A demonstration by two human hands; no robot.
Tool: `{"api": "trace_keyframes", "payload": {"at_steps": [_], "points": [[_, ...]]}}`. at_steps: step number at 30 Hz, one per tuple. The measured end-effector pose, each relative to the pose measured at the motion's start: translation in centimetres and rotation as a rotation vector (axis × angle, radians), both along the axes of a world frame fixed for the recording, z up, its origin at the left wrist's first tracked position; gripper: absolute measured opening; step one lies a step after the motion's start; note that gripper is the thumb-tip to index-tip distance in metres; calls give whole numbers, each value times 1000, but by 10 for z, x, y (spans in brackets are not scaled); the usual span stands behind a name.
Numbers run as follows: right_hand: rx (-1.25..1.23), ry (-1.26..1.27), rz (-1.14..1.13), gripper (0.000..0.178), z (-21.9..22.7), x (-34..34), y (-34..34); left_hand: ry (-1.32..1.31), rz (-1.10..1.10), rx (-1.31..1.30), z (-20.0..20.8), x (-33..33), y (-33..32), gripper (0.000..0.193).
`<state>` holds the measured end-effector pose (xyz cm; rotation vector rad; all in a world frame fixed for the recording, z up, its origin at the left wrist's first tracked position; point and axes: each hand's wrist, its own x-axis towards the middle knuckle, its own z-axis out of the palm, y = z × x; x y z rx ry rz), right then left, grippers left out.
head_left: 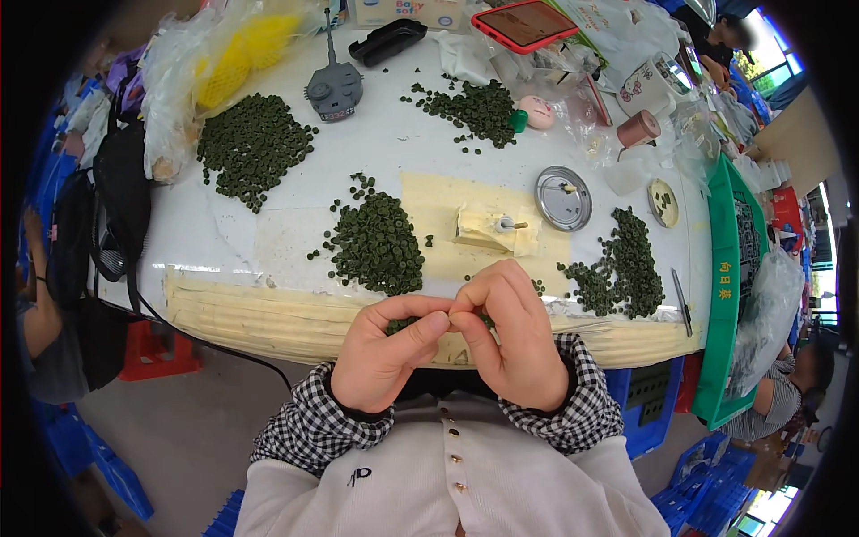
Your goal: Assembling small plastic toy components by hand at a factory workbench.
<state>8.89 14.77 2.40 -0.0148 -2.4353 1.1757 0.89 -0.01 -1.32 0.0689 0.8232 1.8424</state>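
Observation:
My left hand [387,345] and my right hand [506,336] meet fingertip to fingertip above the table's front edge. Both are closed in a pinch; whatever lies between the fingertips is too small or hidden to make out. Just beyond my left hand is a heap of small dark green round plastic parts [380,242], and a few more show behind my fingers. A taped block with a short peg [497,226] sits past my right hand on a tan taped patch. To the right spreads another heap of green parts [631,268].
Farther back lie more green heaps [253,148] and a grey toy tank turret [334,88]. A round metal lid [564,198], a pink spool [638,129] and a red-cased phone [523,25] stand right of centre. A thin tool [682,300] lies near a green crate [727,340].

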Motion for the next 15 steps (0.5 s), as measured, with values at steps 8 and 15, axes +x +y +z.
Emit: {"api": "trace_keyframes", "payload": {"at_steps": [8,15], "points": [[-363,-121,9,6,-7,4,3,-62,14,23,0,-2,0,19],[-336,-106,6,5,-11,3,-3,-30,5,14,-1,0,-1,17]]}}
